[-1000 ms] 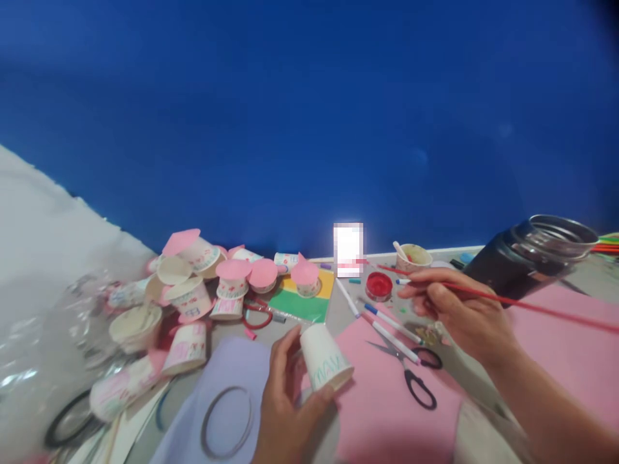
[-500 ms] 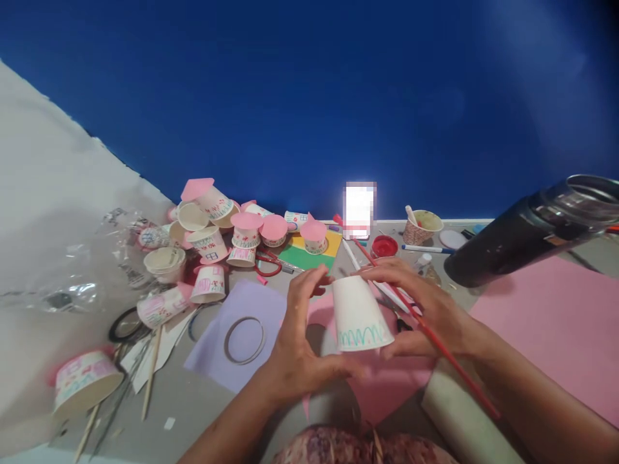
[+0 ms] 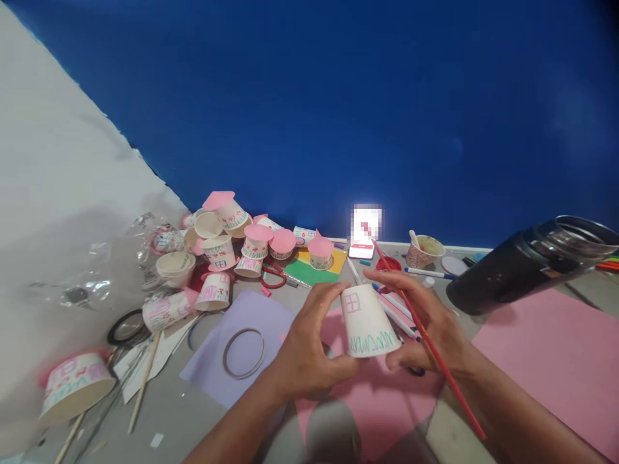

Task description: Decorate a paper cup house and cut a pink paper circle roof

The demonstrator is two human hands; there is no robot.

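Both of my hands hold an upside-down white paper cup (image 3: 366, 321) above the table. A green zigzag runs round its rim and a small red window is drawn near its top. My left hand (image 3: 304, 351) grips the cup from the left, thumb under the rim and fingers over the top. My right hand (image 3: 425, 328) grips it from the right and also keeps a thin red brush (image 3: 430, 351) that slants from upper left to lower right. A pink paper sheet (image 3: 382, 403) lies beneath the cup.
A heap of decorated cups with pink lids (image 3: 227, 248) sits at the left. A lilac sheet with a ring (image 3: 244, 351), markers (image 3: 396, 306), a red paint pot (image 3: 388, 264), a paint cup (image 3: 424, 250), a dark tumbler (image 3: 527, 264) and clear plastic wrap (image 3: 72, 283) lie around.
My right hand came in from the paint pot with the brush to the cup. Both hands then turned the cup, and the red window now faces me.
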